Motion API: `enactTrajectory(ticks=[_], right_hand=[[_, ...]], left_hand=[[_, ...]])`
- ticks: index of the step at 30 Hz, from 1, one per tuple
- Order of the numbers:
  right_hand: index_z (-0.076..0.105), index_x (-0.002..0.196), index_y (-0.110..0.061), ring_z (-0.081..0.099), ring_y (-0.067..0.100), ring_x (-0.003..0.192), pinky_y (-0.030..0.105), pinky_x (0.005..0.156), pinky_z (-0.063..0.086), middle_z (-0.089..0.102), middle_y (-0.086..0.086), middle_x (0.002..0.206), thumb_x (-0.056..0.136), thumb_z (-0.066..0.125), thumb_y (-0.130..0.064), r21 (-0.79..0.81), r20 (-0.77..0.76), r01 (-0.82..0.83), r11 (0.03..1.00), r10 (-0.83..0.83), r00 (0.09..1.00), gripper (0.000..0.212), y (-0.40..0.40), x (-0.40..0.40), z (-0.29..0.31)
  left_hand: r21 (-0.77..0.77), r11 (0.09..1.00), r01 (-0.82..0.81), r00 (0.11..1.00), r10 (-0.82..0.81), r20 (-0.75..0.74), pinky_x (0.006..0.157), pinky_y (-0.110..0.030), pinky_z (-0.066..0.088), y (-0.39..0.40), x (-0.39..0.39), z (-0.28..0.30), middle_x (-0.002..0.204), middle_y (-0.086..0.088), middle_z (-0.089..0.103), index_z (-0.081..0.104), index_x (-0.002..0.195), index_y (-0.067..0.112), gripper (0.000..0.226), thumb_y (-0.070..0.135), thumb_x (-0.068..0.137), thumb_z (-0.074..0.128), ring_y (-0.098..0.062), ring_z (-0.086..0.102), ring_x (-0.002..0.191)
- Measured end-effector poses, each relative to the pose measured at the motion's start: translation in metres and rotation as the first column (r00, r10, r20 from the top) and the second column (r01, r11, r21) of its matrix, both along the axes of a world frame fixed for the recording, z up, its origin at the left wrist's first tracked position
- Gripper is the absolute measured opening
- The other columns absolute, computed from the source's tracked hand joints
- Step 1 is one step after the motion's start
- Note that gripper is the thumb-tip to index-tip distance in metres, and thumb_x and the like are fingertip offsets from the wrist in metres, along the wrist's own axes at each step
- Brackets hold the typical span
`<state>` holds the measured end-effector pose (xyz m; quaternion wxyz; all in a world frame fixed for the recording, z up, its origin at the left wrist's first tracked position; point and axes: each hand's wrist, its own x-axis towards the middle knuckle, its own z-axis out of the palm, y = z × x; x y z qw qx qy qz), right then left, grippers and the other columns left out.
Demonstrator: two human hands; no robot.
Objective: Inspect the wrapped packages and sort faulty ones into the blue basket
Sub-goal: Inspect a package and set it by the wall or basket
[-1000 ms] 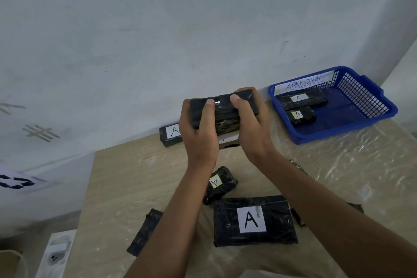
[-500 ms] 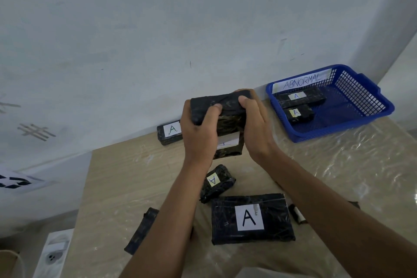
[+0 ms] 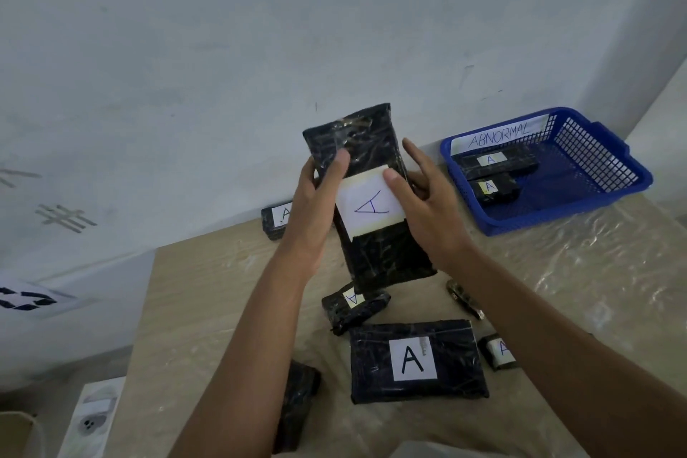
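1. A black wrapped package (image 3: pixel 368 193) is held upright above the table (image 3: pixel 208 294), label facing the camera.
2. Its left edge is gripped by the left hand (image 3: pixel 316 204).
3. Its right edge is touched by the right hand (image 3: pixel 427 204), fingers straight.
4. The blue basket (image 3: pixel 609 175) stands well apart, right.

packages (image 3: pixel 375 234): black wrap, white labels
basket (image 3: pixel 609 193): blue mesh
table (image 3: pixel 208 294): pale wood grain
wall (image 3: pixel 260 30): grey-white

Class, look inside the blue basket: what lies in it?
The blue basket holds two black wrapped packages, each labelled A, beside an ABNORMAL sign. Anything beneath them is covered.
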<state>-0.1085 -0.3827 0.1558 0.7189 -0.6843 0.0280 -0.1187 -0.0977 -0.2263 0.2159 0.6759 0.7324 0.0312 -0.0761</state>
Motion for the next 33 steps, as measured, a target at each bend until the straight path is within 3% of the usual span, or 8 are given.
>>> enactTrajectory(ticks=[5,9,12,15,22,27,30,33], right_hand=[[0.057,0.123,-0.061,0.072,0.02,0.11,0.053,0.096,0.059,0.075,0.004,0.113,0.081,0.068,-0.061,0.09,-0.094,0.002,0.996,0.007,0.996,0.043,-0.001,0.011,0.017],[0.052,0.134,-0.053,0.069,0.012,0.117,0.044,0.099,0.058,0.068,-0.008,0.129,0.102,0.063,-0.033,0.084,-0.064,-0.184,0.979,0.189,0.98,0.039,0.003,0.003,0.015],[0.035,0.154,-0.047,0.03,0.009,0.154,0.049,0.122,0.037,0.034,-0.008,0.166,0.104,0.054,-0.049,-0.063,0.061,-0.209,0.976,0.213,0.975,0.054,0.003,-0.016,0.005],[0.031,0.16,-0.014,0.008,0.025,0.161,0.061,0.126,0.021,0.013,0.009,0.173,0.106,0.036,-0.056,-0.359,0.303,-0.058,0.931,0.175,0.937,0.068,0.001,-0.023,-0.005],[0.067,0.115,0.005,0.052,0.034,0.14,0.067,0.118,0.026,0.069,0.015,0.123,0.1,0.032,-0.069,-0.375,0.561,0.096,0.922,0.144,0.815,0.083,-0.001,-0.032,0.005],[0.065,0.095,-0.001,0.063,0.035,0.102,0.065,0.102,0.041,0.066,0.014,0.096,0.087,0.057,-0.035,-0.352,0.648,0.171,0.92,0.108,0.754,0.036,0.004,-0.025,0.004],[0.058,0.092,0.0,0.057,0.032,0.079,0.051,0.074,0.049,0.059,0.013,0.083,0.089,0.052,-0.022,-0.128,0.57,0.133,0.983,-0.037,0.821,0.023,0.01,-0.017,0.009],[0.056,0.084,-0.012,0.047,0.01,0.07,0.031,0.064,0.042,0.053,-0.008,0.072,0.093,0.05,-0.024,0.199,0.341,0.138,0.97,-0.201,0.919,0.016,0.019,-0.014,0.019]], left_hand=[[0.04,0.996,0.08,0.996,-0.078,-0.029,0.099,-0.043,0.058,0.008,-0.01,-0.028,0.132,0.006,0.069,0.052,0.141,0.047,0.056,0.04,0.09,0.074,-0.013,0.07,0.115],[-0.093,0.995,0.033,0.993,-0.044,-0.113,0.088,-0.039,0.061,0.013,-0.005,-0.02,0.12,0.002,0.076,0.061,0.137,0.036,0.043,0.021,0.097,0.069,-0.02,0.074,0.108],[-0.186,0.982,0.018,0.958,-0.07,-0.278,0.101,-0.051,0.056,0.019,0.003,-0.011,0.12,-0.01,0.076,0.067,0.131,0.023,0.037,0.027,0.095,0.069,-0.033,0.071,0.113],[-0.193,0.981,0.023,0.901,-0.105,-0.422,0.102,-0.049,0.055,0.021,0.006,0.001,0.119,-0.017,0.075,0.067,0.129,0.011,0.046,0.034,0.09,0.074,-0.035,0.072,0.104],[-0.334,0.935,0.121,0.816,-0.285,-0.503,0.088,-0.04,0.057,0.017,0.006,0.008,0.106,-0.019,0.073,0.068,0.116,0.001,0.035,0.026,0.093,0.062,-0.03,0.072,0.089],[-0.425,0.898,0.116,0.782,-0.346,-0.519,0.079,-0.037,0.062,0.012,0.002,0.008,0.096,-0.018,0.073,0.067,0.106,0.001,0.031,0.026,0.09,0.062,-0.028,0.073,0.081],[-0.457,0.88,0.129,0.816,-0.356,-0.456,0.103,-0.049,0.048,0.012,0.0,0.007,0.103,-0.016,0.074,0.067,0.114,0.008,0.037,0.037,0.094,0.056,-0.029,0.07,0.091],[-0.336,0.929,0.156,0.874,-0.288,-0.391,0.09,-0.04,0.037,0.003,-0.006,0.008,0.087,0.0,0.069,0.064,0.106,0.021,0.048,0.064,0.095,0.046,-0.017,0.054,0.08]])
